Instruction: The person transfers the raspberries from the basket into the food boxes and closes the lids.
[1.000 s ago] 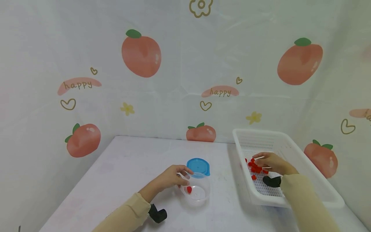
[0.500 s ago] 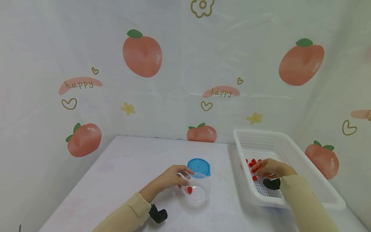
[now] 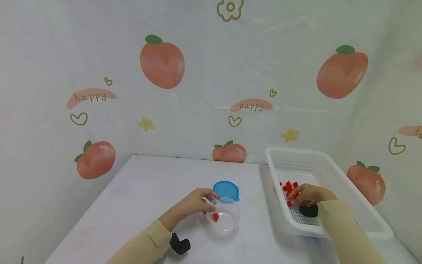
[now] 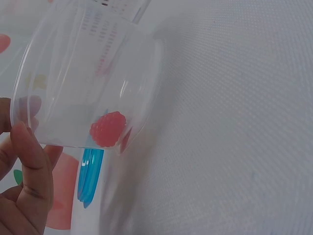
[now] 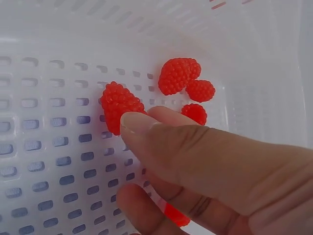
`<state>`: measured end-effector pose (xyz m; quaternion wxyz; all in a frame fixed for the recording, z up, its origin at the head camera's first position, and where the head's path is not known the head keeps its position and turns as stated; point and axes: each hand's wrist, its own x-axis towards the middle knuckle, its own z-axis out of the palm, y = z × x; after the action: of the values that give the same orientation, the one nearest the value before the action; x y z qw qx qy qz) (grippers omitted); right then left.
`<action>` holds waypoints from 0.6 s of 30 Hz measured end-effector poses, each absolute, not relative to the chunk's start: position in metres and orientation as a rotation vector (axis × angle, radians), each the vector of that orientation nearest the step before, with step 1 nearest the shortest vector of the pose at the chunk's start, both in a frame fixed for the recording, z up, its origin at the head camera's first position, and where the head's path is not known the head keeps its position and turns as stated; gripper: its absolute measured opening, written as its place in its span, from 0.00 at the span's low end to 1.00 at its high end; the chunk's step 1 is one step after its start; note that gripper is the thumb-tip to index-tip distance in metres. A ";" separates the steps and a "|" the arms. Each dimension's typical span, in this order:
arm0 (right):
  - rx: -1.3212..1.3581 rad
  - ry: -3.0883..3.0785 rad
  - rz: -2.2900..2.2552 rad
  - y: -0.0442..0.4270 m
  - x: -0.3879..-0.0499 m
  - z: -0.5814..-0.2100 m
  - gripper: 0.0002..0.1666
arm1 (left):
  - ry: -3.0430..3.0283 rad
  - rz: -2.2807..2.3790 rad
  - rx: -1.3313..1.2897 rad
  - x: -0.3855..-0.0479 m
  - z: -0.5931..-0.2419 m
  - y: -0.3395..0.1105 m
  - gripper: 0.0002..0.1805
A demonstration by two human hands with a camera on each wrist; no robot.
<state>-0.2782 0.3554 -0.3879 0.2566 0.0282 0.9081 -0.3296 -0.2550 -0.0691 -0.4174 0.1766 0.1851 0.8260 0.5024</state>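
Note:
My left hand point(image 3: 197, 202) grips the rim of a clear plastic bowl point(image 3: 227, 229), which stands on the table. One red raspberry point(image 4: 108, 129) lies inside the bowl. A blue lid point(image 3: 225, 190) rests just behind it. Over at the right, my right hand point(image 3: 309, 194) reaches down into a white perforated basket point(image 3: 296, 228). Thumb and index finger pinch a raspberry point(image 5: 117, 104) at its edge, near the basket floor; the thumb covers part of the fruit. Several more raspberries point(image 5: 177, 76) lie around the fingers, some partly hidden behind the hand.
The basket's raised walls surround the right hand. Black wrist-worn devices show at the left wrist point(image 3: 180, 244) and the right wrist point(image 3: 308, 210). A white curtain with fruit prints point(image 3: 191, 124) hangs behind the white table point(image 3: 165, 172).
My right hand has lowered inside the basket and come slightly nearer, its fingertips closing on a raspberry. The left hand and the bowl have stayed in place.

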 end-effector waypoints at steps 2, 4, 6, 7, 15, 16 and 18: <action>0.088 2.465 -0.883 0.354 -0.278 -0.388 0.18 | 2.342 1.419 0.523 -0.255 -0.418 -0.069 0.16; 0.105 2.471 -0.869 0.353 -0.277 -0.387 0.19 | 2.345 1.417 0.521 -0.255 -0.417 -0.069 0.16; 0.115 2.470 -0.860 0.352 -0.276 -0.386 0.20 | 2.344 1.417 0.520 -0.255 -0.417 -0.069 0.16; 0.113 2.469 -0.856 0.352 -0.275 -0.386 0.20 | 2.345 1.417 0.519 -0.255 -0.417 -0.069 0.16; 0.112 2.455 -0.819 0.351 -0.276 -0.387 0.19 | 2.346 1.417 0.531 -0.255 -0.417 -0.068 0.15; 0.110 2.454 -0.817 0.351 -0.276 -0.387 0.19 | 2.345 1.419 0.530 -0.255 -0.416 -0.068 0.15; 0.111 2.449 -0.820 0.351 -0.275 -0.387 0.19 | 2.342 1.418 0.534 -0.254 -0.416 -0.068 0.15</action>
<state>-0.2755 0.3506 -0.3871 0.2750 0.0413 0.9109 -0.3049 -0.2543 -0.0683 -0.4161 0.1751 0.1884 0.8267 0.5005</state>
